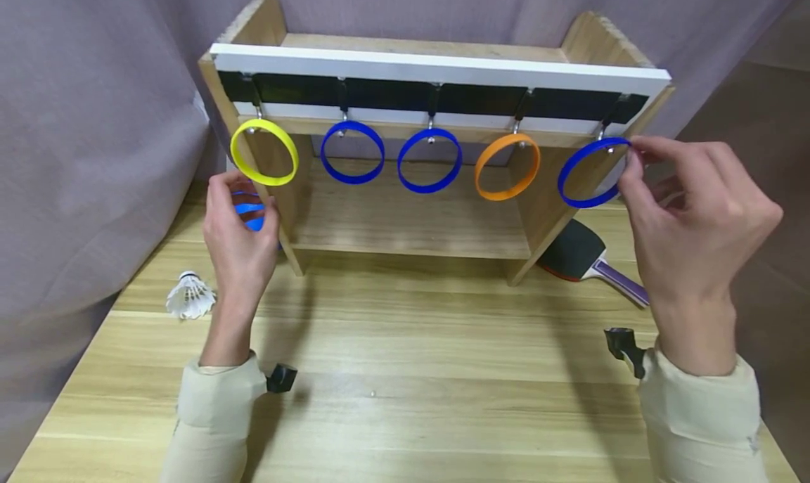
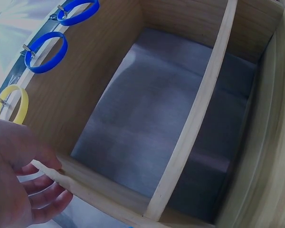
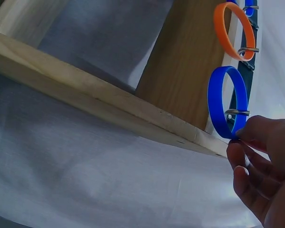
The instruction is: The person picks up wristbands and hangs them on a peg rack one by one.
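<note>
A small wooden shelf (image 1: 405, 237) carries a row of metal hooks along its top front, and each hook bears a ring. At the right end my right hand (image 1: 702, 195) pinches the edge of a blue ring (image 3: 213, 102), which still hangs around its hook. An orange ring (image 1: 481, 170), two more blue rings (image 1: 430, 188) and a yellow ring (image 1: 266, 179) hang to its left. My left hand (image 1: 240, 223) grips the front edge of the shelf's left side panel (image 2: 92, 194), its fingers curled round the wood.
Something blue (image 1: 255, 223) shows partly behind the left hand. A white shuttlecock (image 1: 190, 297) lies on the wooden table (image 1: 405, 398) at left. On the right, a table tennis bat (image 1: 576, 251) lies beside the shelf. Grey cloth (image 1: 82, 152) hangs behind.
</note>
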The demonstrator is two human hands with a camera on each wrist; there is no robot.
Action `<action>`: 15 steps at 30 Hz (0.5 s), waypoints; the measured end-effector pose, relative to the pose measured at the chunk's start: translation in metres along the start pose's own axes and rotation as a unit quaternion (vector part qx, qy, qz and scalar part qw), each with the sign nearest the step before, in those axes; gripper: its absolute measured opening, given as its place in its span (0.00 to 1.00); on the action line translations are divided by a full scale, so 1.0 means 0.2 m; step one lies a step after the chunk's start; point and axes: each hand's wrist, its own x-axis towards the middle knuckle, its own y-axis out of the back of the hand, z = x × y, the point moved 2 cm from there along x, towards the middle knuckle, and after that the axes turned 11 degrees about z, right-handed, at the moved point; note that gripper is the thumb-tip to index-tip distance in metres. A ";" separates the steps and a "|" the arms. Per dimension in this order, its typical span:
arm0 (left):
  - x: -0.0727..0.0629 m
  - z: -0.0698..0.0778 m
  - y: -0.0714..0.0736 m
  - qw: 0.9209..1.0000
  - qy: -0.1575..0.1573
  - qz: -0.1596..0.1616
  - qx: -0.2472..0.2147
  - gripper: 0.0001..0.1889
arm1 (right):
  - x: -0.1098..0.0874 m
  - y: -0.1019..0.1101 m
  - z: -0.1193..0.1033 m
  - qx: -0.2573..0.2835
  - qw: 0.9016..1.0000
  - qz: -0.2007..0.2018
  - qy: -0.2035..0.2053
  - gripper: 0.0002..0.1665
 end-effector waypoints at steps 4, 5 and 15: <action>0.00 0.00 0.00 1.000 0.000 0.000 0.000 0.19 | -0.01 0.00 0.00 0.001 1.000 0.000 0.005 0.12; 0.00 0.00 0.00 1.000 0.000 0.000 0.001 0.19 | -0.01 0.00 0.00 0.001 1.000 -0.001 0.008 0.12; -0.01 0.00 0.00 1.000 -0.001 -0.001 -0.001 0.20 | -0.02 0.00 -0.01 -0.015 1.000 -0.019 0.020 0.13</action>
